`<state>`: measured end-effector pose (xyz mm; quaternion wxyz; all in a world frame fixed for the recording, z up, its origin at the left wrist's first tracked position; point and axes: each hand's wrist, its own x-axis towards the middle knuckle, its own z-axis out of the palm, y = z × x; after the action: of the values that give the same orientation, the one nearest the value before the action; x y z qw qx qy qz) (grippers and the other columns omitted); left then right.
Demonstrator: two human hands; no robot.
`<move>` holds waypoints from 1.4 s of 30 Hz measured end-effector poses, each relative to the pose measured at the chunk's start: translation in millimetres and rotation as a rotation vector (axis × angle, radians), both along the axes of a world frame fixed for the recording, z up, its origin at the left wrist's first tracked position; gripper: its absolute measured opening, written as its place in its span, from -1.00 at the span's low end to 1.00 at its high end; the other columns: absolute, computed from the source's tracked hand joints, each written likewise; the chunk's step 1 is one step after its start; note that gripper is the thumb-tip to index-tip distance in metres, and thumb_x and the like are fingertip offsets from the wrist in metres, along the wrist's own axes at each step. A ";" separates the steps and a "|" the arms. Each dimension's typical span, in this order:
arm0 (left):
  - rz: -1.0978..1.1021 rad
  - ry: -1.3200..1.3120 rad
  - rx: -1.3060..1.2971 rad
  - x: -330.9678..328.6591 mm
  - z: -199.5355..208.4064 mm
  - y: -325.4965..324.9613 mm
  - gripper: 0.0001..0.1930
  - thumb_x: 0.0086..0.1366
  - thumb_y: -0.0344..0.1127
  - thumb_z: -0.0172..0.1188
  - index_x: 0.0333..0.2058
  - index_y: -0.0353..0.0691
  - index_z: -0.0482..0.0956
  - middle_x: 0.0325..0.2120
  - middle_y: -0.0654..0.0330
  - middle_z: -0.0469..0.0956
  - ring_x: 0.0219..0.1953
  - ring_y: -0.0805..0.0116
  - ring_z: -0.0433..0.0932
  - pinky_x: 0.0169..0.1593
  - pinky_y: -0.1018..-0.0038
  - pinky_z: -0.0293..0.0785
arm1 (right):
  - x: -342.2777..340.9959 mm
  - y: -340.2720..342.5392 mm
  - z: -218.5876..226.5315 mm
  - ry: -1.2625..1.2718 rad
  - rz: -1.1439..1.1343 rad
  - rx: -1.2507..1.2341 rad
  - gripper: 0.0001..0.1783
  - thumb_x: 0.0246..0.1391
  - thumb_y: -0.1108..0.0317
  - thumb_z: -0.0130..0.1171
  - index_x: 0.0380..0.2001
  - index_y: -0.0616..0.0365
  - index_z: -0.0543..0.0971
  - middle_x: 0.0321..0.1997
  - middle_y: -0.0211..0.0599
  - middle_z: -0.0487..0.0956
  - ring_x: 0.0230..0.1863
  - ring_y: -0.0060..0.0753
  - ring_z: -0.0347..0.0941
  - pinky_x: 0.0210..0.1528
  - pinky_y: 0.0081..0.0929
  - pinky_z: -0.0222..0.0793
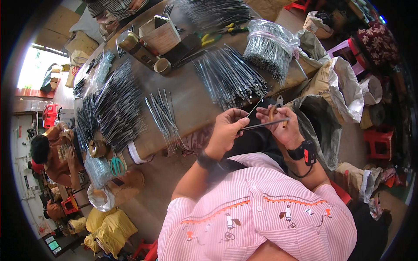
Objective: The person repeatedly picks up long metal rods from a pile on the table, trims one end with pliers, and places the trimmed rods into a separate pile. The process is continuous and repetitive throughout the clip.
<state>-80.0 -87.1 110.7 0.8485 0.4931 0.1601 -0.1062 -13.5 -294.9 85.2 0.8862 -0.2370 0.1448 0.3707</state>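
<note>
My left hand [227, 130] is closed, pinching a thin silver rod [257, 105] and a dark, slim rod [264, 125] between thumb and fingers. Beside it, my right hand [284, 127] curls around a pair of pliers with orange-brown handles [272, 114], their jaws pointing up and away from me. The dark rod's far end reaches across to the right palm. Just beyond both hands, a thick pile of slim metal rods [228, 76] lies on the table. A smaller group of rods [164, 115] rests to the left.
On the brown table [187, 98] stand a plastic-wrapped rod bundle [271, 48], a box [160, 37], a metal flask [133, 45] and a cup [162, 66]. A large dark rod heap [119, 106] lies left. An open sack [320, 130] stands right. Another person [56, 152] sits at far left.
</note>
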 end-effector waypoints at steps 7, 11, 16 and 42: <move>0.084 -0.203 0.486 -2.4 10.6 -8.1 -0.83 0.19 -0.49 0.21 -0.22 -0.32 0.63 -0.49 0.34 0.51 -0.56 0.63 0.39 -0.52 0.68 0.32 | -11.3 -10.3 4.3 -0.113 0.187 0.075 -0.57 -0.07 0.37 -0.08 -0.06 0.25 0.37 -0.29 0.16 0.55 -0.34 0.03 0.55 -0.31 -0.20 0.51; 0.114 -0.383 0.705 -4.1 13.1 -6.2 -0.82 0.15 -0.57 0.21 -0.24 -0.34 0.64 -0.50 0.23 0.41 -0.47 0.50 0.39 -0.38 0.60 0.31 | -13.3 -11.2 13.4 -0.304 0.375 -0.092 -0.55 -0.13 0.50 -0.09 -0.05 0.22 0.35 -0.36 0.08 0.54 -0.40 -0.18 0.53 -0.37 -0.43 0.43; 0.139 -0.446 0.736 -6.3 15.7 -5.3 -0.80 0.15 -0.59 0.20 -0.22 -0.32 0.64 -0.53 0.22 0.37 -0.48 0.47 0.34 -0.40 0.57 0.26 | -22.3 -2.3 7.7 -0.801 0.392 -0.676 -0.44 -0.13 0.52 -0.02 0.06 0.18 0.31 -0.29 -0.23 0.48 -0.28 -0.44 0.46 -0.28 -0.53 0.38; 0.090 -0.266 0.549 -13.1 21.4 -8.5 -0.81 0.19 -0.58 0.16 -0.21 -0.38 0.61 -0.47 0.24 0.39 -0.44 0.51 0.39 -0.34 0.61 0.32 | -12.7 -7.5 22.5 -1.557 0.367 -1.315 -0.67 -0.17 0.53 0.10 -0.21 0.22 0.51 -0.45 0.00 0.52 -0.42 0.06 0.46 -0.35 -0.25 0.38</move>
<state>-93.1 -95.5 132.2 0.7009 0.7060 0.0920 0.0441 -26.1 -302.4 107.7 0.3597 -0.8669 -0.3327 0.0921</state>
